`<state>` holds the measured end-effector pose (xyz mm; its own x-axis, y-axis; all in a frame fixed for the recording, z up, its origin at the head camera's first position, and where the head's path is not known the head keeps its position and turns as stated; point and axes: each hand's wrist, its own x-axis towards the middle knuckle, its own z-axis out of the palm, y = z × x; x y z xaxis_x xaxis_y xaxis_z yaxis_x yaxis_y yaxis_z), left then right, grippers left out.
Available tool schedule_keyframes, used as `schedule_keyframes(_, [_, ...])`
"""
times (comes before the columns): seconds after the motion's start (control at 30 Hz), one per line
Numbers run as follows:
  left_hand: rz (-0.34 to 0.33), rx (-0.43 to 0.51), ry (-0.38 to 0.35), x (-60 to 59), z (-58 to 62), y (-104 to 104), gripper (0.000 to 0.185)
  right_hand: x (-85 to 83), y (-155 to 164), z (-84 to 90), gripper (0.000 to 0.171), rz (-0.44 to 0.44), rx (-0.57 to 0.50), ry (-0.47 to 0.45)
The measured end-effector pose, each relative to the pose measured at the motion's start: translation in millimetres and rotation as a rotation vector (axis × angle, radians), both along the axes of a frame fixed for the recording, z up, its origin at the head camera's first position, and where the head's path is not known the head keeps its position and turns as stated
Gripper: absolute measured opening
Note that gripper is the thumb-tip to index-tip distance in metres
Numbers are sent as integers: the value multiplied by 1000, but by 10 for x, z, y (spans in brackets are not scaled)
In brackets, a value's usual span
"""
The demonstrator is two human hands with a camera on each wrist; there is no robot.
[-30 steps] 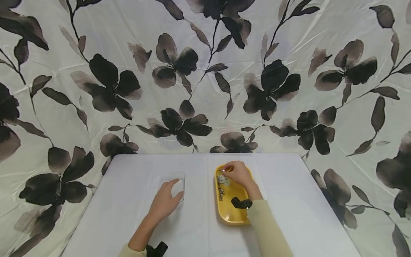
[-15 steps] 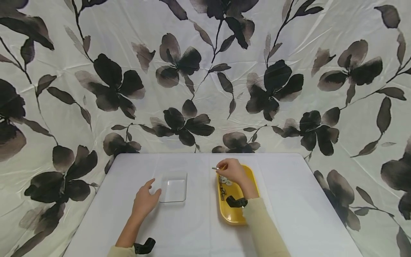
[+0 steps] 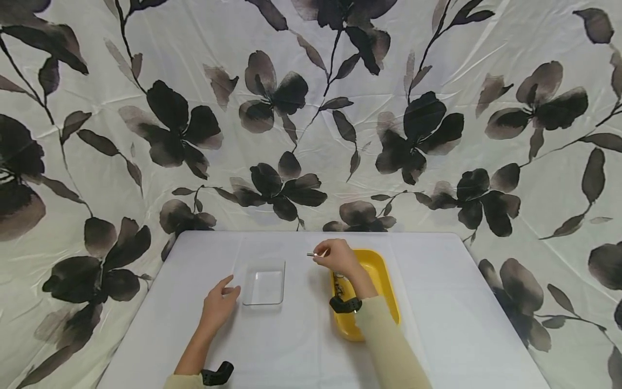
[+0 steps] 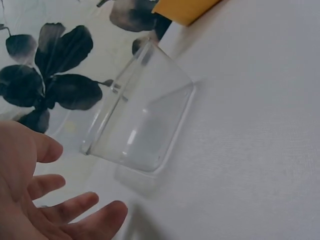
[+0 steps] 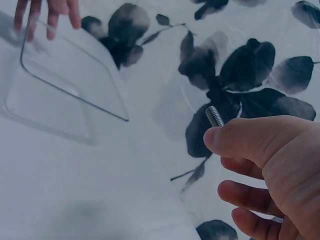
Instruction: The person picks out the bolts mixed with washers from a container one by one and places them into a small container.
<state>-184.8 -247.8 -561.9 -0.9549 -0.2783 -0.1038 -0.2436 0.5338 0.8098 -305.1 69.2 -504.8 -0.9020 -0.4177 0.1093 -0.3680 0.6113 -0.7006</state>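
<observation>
Beside yellow tray [image 3: 384, 281], right hand [image 3: 335, 258] pinching bolt [image 3: 313, 254], pointing left

Clear dish [image 3: 264, 282] sits on table [image 3: 447, 302] left of tray [image 3: 376, 275]; left hand [image 3: 218, 305] beside dish, right hand [image 3: 335, 258] between them.

The bolt [image 5: 214, 116] pinched in the right hand [image 3: 335, 257] is threaded, dull grey metal. Just beside the left hand [image 3: 218, 305] sits a clear, glossy plastic tray [image 3: 264, 282]. Under the right wrist lies a smooth yellow plastic tray [image 3: 384, 292]. A matt white cloth [image 3: 291, 346] covers the table.
</observation>
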Motion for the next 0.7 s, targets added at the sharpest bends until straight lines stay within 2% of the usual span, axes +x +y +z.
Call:
schedule_keyframes(0.2, [9,118,-13,-14,-101,2,53,28,-160,26,9,28,-7,-26])
schedule_keyframes(0.43, [30,207,-9,-23,-241,9,54,52,-329,0,11,74,-5,-30])
schedule_keyframes(0.7, [-21,283,43,-27,-350,0,50,118,-514,56,9,78,-23,-42])
